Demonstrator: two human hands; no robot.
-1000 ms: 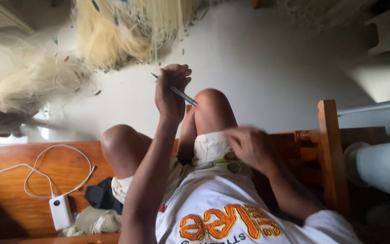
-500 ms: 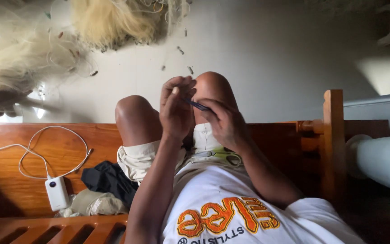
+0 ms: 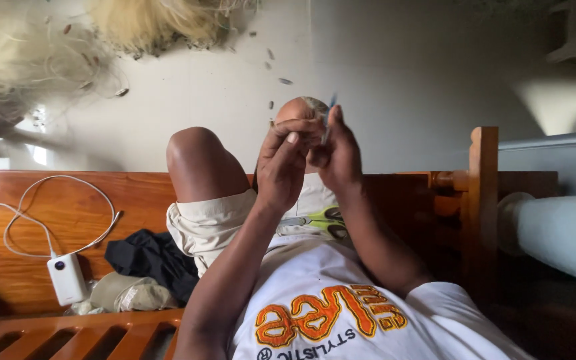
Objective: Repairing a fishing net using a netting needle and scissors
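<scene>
I sit on a wooden bench (image 3: 48, 220) with my knees drawn up. My left hand (image 3: 285, 167) and my right hand (image 3: 338, 157) are raised together in front of my right knee. A thin blue netting needle (image 3: 329, 117) sticks up between the fingers of my right hand. My left hand's fingers are pinched close against it, seemingly on fine line too thin to make out. Green-handled scissors (image 3: 321, 220) lie in my lap below the hands. Pale fishing net (image 3: 148, 23) with small floats is piled on the floor beyond my knees.
A white power bank (image 3: 68, 279) with a looped white cable (image 3: 55, 207) lies on the bench seat at left, beside dark and beige bundled cloth (image 3: 148, 257). The bench's armrest post (image 3: 483, 200) stands at right, with a white cylinder (image 3: 555, 230) beyond it.
My right hand rose from my lap to meet the left, and the blue needle now shows in the right hand. Both hands came closer together in front of the knee.
</scene>
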